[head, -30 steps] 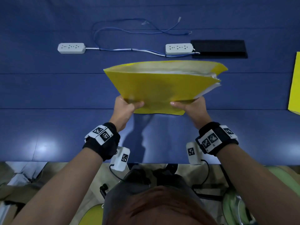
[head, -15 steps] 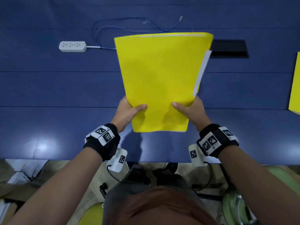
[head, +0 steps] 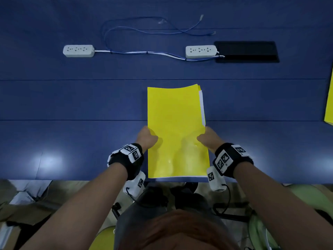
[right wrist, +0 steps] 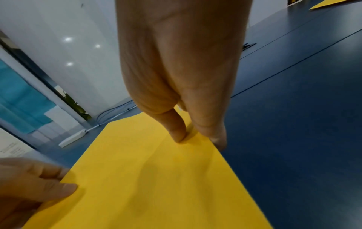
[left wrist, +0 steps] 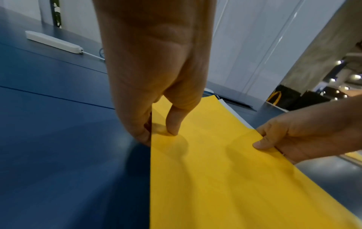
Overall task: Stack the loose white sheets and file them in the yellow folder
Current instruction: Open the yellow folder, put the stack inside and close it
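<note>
The yellow folder lies closed and lengthwise on the blue table, its near end at the table's front edge. White sheets peek out along its right side and at the near edge. My left hand pinches the folder's left edge, thumb on top, as the left wrist view shows on the folder. My right hand pinches the right edge the same way; in the right wrist view its thumb presses the cover.
Two white power strips with blue cables lie at the back. A black flap sits back right. Another yellow folder lies at the right edge. Below the table edge are cables and a green chair.
The folder was held up on edge with sheets showing, then tilted toward me; now it lies flat on the table, nearer to me, with both hands at its sides.
</note>
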